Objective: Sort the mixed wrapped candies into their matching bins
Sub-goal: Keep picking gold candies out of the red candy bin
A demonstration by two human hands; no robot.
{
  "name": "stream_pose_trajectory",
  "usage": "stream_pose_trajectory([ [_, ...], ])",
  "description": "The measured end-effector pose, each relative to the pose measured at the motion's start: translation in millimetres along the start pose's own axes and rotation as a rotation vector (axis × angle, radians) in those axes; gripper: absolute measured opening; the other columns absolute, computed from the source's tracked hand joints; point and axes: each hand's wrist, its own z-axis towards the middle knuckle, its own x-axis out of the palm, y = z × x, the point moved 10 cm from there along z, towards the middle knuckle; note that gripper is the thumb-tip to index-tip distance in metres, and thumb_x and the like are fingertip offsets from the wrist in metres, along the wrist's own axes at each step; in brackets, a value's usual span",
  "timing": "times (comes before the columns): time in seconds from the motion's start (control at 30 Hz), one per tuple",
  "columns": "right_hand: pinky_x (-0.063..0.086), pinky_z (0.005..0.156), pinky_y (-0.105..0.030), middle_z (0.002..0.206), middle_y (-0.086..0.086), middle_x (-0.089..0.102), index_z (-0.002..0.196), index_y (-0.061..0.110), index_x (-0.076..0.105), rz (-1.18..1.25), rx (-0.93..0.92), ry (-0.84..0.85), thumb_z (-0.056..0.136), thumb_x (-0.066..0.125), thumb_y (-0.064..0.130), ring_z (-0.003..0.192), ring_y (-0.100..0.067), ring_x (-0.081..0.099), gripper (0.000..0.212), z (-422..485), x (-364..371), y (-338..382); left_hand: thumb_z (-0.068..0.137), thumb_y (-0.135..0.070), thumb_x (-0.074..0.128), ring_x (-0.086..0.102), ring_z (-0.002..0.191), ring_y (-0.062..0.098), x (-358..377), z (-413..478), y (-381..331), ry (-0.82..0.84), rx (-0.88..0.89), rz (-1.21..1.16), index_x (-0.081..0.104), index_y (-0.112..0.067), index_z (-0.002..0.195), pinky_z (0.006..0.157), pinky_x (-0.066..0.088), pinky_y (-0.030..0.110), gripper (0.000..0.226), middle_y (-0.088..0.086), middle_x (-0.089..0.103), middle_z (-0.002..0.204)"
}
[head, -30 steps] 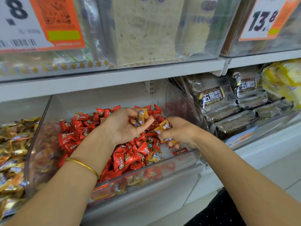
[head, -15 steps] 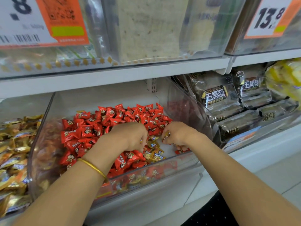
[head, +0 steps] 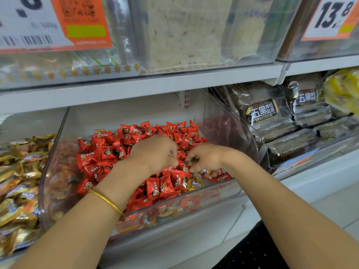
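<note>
I'm looking at a white store shelf (head: 136, 88) with clear upper bins (head: 184, 35) above it. An orange-and-white price tag (head: 58, 22) hangs at the upper left and a second tag (head: 330, 18) at the upper right. Below the shelf, dark bread packs (head: 264, 113) are stacked on the right, with yellow packs (head: 343, 90) at the far right edge.

In the middle sits a clear bin (head: 58, 171) heaped with red candies (head: 108, 152). The pile slopes from the back wall down to the front wall. A few strays (head: 194, 184) in gold wrappers lie among the red ones near the front right of this bin. Just beside it, the left bin (head: 29, 125) holds the gold candies (head: 19, 171), piled against the shared wall.

Both of my hands are inside the middle bin, over the red pile and close together, with their fingertips nearly meeting. The left hand (head: 153, 152) has its back towards the camera and its fingers curled under. I can't tell whether it holds anything, since the palm is hidden. A gold bangle (head: 108, 200) sits on that wrist. The right hand (head: 206, 160) is to the right of it, with its fingers bent down into the pile. Bits of gold wrapper show between its thumb and fingertips, so it is pinching some of the strays. Its lower fingers touch the candies by the front wall.
</note>
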Motion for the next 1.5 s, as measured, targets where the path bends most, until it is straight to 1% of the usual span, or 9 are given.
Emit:
stream_pose_trajectory([
  [0.13,0.047,0.043,-0.018,0.080,0.002,0.049,0.105,0.020,0.054,0.019,0.020,0.116,0.091,0.059,0.013,0.058,-0.011,0.050,0.017,-8,8,-7,0.081,-0.043,0.067,0.048,0.098,0.014,26,-2,-30,0.139,0.132,0.068,0.059,-0.037,0.122,0.082,0.043,0.029,0.042,-0.007,0.038,0.095],
  [0.27,0.049,0.057,-0.023,0.096,0.005,0.045,0.136,0.026,0.040,-0.040,0.057,0.186,0.090,0.062,0.024,0.081,-0.013,0.050,0.051,-13,15,-9,0.083,-0.038,0.067,0.048,0.117,0.019,32,-2,-23,0.204,0.084,0.240,0.054,-0.038,0.126,0.088,0.044,0.032,0.045,-0.004,0.046,0.120],
  [0.37,0.050,0.061,-0.026,0.093,0.004,0.049,0.138,0.026,0.037,-0.028,0.076,0.253,0.086,0.065,0.038,0.076,-0.011,0.055,0.061,-17,22,-9,0.084,-0.037,0.066,0.049,0.114,0.018,25,-2,-16,0.196,0.044,0.249,0.056,-0.035,0.124,0.080,0.040,0.029,0.041,-0.004,0.046,0.122],
  [0.5,0.054,0.087,-0.039,0.129,-0.005,0.045,0.142,0.026,0.029,-0.227,0.046,0.307,0.078,0.075,0.035,0.112,-0.027,0.057,0.079,-19,30,-1,0.083,-0.037,0.066,0.049,0.116,0.019,17,-3,-6,0.166,-0.010,0.224,0.059,-0.033,0.120,0.081,0.041,0.030,0.037,-0.004,0.047,0.124],
  [0.67,0.045,0.097,-0.036,0.145,-0.005,0.038,0.145,0.025,0.026,-0.373,-0.023,0.260,0.074,0.079,0.027,0.117,-0.025,0.050,0.088,-9,34,7,0.083,-0.036,0.067,0.049,0.116,0.020,15,-3,-4,0.142,-0.015,0.220,0.059,-0.032,0.119,0.080,0.040,0.030,0.037,-0.003,0.048,0.124],
  [0.8,0.051,0.089,-0.049,0.134,-0.010,0.044,0.136,0.018,0.038,-0.338,-0.041,0.242,0.070,0.082,0.015,0.104,-0.025,0.055,0.080,-4,40,9,0.084,-0.036,0.067,0.049,0.115,0.020,15,-3,-3,0.145,-0.012,0.210,0.058,-0.031,0.121,0.083,0.043,0.032,0.039,-0.002,0.048,0.124],
  [0.97,0.051,0.090,-0.040,0.111,-0.004,0.048,0.131,0.011,0.048,-0.323,-0.043,0.222,0.071,0.081,0.013,0.097,-0.019,0.051,0.068,-6,37,13,0.084,-0.036,0.066,0.049,0.116,0.020,17,-4,-2,0.147,-0.016,0.190,0.058,-0.030,0.121,0.080,0.040,0.030,0.039,-0.001,0.047,0.125],
  [1.3,0.055,0.051,-0.023,0.086,0.002,0.056,0.095,0.015,0.062,0.374,-0.029,-0.011,0.076,0.071,-0.004,0.071,-0.012,0.057,0.028,-23,-5,3,0.087,-0.033,0.063,0.047,0.116,0.020,22,-4,-5,0.173,0.013,0.189,0.053,-0.034,0.128,0.078,0.036,0.028,0.041,0.000,0.043,0.126],
  [1.5,0.048,0.050,-0.021,0.086,0.005,0.059,0.091,0.019,0.061,0.654,-0.134,-0.180,0.080,0.069,-0.002,0.067,-0.007,0.059,0.025,-45,-41,-1,0.090,-0.025,0.061,0.049,0.113,0.022,31,-3,-15,0.231,0.100,0.147,0.052,-0.040,0.128,0.083,0.041,0.028,0.042,0.000,0.041,0.116],
])
